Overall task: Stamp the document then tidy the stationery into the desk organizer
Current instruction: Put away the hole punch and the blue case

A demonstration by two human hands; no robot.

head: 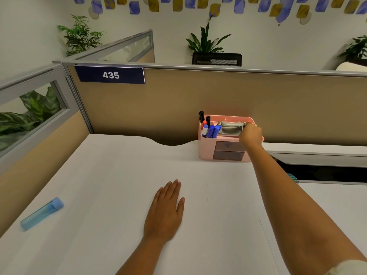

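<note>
Right hand [250,135] at the organizer [206,149] — finger grip hidden — should seat the gray stapler [230,128] fully; left hand [166,211] flat on desk [99,175].

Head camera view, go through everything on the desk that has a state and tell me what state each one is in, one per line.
Pink desk organizer: upright at the desk's far edge, both front drawers shut.
Markers: standing capped in the organizer's left compartment.
Grey metal item: lying in the top tray.
Blue case: lying flat on the desk, closed, not yet stored.
Right hand: fingers curled at the organizer's top.
Left hand: flat, empty, palm down on the desk.
</note>
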